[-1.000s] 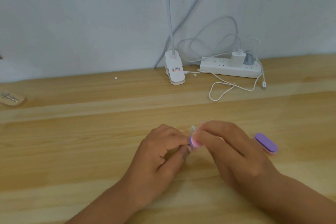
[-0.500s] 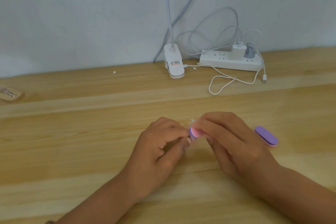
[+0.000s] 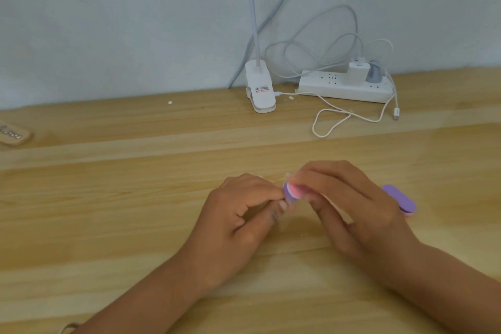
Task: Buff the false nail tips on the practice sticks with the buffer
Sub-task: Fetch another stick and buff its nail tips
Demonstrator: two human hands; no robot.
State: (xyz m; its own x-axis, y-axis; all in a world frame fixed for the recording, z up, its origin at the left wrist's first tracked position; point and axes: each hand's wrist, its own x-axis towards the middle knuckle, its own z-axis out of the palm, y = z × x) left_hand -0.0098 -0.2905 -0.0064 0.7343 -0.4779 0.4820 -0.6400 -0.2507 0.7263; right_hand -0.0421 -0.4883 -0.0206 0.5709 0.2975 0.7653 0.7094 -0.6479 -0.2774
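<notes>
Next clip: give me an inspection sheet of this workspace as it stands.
Surface: wooden table, pale planks; a white speck near the wall.
Job's things: buffer in the right hand; practice stick mostly hidden and blurred.
Clutter: spare purple buffer lying beside the right hand; small wooden piece at far left.
Grippers: left hand pinches the practice stick; right hand grips the buffer.
Cables: white cable looped loose by the power strip.
Surroundings: clip lamp; plain wall.

Wooden bench (image 3: 108,198) against pale wall (image 3: 108,22). White lamp clip (image 3: 260,91) beside white power strip (image 3: 325,85) carrying a charger (image 3: 357,72) and grey plug (image 3: 375,73); white cable (image 3: 333,110) looped in front. Wooden tag (image 3: 13,134) at left edge.
</notes>
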